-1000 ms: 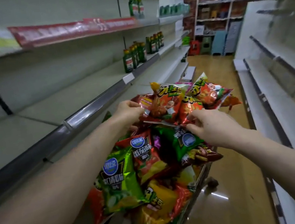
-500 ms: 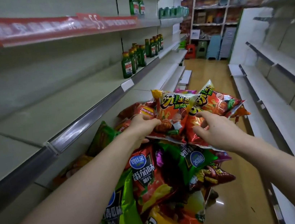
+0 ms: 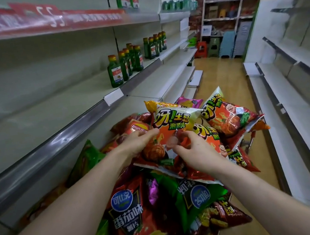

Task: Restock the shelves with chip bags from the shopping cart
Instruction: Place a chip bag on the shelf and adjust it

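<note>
an orange chip bag (image 3: 172, 120) is held by both hands above a pile of chip bags (image 3: 162, 206), in the middle of the view. its left edge is pinched by the left hand (image 3: 140, 144), with the fingers curled over the front of the bag. its lower middle is gripped by the right hand (image 3: 194, 152), thumb and fingers bent onto the foil. whether the second orange bag (image 3: 232, 118), lying just behind and to the right, is also caught in that grip cannot be told. in the near part of the pile a red tomato-flavour bag (image 3: 132, 218) and a green bag (image 3: 198, 193) are seen side by side, touching. of the shopping cart (image 3: 250, 142) only a bit of metal frame is seen, at the far right of the pile; the rest is hidden under the bags. on the left a shelf (image 3: 31, 124) with a grey front rail (image 3: 58, 141) is seen beside the pile, and farther along it green bottles (image 3: 116, 73) are stood upright in rows. pale shelves (image 3: 298, 109) are seen on the right of the aisle, and stacked stools (image 3: 225, 44) at its far end.
</note>
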`<state>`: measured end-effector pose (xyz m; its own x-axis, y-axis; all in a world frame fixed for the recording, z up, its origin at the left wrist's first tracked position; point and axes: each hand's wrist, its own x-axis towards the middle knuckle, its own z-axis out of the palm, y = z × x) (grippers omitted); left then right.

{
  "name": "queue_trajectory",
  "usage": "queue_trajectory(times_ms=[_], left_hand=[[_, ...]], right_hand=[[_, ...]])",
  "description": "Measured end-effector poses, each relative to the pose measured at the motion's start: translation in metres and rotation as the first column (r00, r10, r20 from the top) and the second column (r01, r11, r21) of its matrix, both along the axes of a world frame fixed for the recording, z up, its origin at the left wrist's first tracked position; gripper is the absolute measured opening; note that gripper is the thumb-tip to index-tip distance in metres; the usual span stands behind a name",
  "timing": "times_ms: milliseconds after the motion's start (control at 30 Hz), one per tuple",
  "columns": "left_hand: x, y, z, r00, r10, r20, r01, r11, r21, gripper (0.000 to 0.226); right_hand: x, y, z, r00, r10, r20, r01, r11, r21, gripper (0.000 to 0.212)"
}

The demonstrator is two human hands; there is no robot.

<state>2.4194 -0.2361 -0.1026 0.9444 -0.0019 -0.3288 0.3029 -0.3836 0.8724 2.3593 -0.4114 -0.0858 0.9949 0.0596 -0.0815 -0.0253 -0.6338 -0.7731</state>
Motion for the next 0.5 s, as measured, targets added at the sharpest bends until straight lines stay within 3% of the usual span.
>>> queue_trajectory(times_ms=[167, 267, 333, 400, 467, 500], left_hand=[[0.001, 0.006, -0.006, 0.996, -0.055, 0.064, 0.052, 0.997, 0.057, 0.093], [-0.003, 0.013, 0.002, 0.998, -0.018, 0.058, 0.029, 0.981, -0.191, 0.093], [-0.006, 0.018, 0.010, 0.999, -0.020, 0.049, 0.038, 0.919, -0.391, 0.070], [-0.012, 0.023, 0.020, 0.996, -0.073, 0.056, 0.091, 0.877, -0.473, 0.053], [-0.014, 0.029, 0.026, 0.988, -0.119, 0.096, 0.152, 0.848, -0.508, 0.060], [-0.014, 0.031, 0.027, 0.984, -0.136, 0.112, 0.174, 0.839, -0.516, 0.076]], right_hand=[[0.005, 0.006, -0.007, 1.000, 0.000, 0.022, -0.003, 0.995, 0.104, 0.059], [0.005, 0.008, -0.002, 0.998, -0.007, 0.064, -0.007, 0.977, 0.211, 0.056], [0.005, 0.008, 0.004, 0.996, -0.017, 0.092, -0.009, 0.962, 0.273, 0.061], [0.006, 0.010, 0.010, 0.993, -0.052, 0.104, 0.014, 0.941, 0.339, 0.070], [0.010, 0.011, 0.015, 0.992, -0.103, 0.071, 0.064, 0.905, 0.420, 0.081], [0.014, 0.011, 0.017, 0.991, -0.130, 0.032, 0.101, 0.884, 0.457, 0.085]])
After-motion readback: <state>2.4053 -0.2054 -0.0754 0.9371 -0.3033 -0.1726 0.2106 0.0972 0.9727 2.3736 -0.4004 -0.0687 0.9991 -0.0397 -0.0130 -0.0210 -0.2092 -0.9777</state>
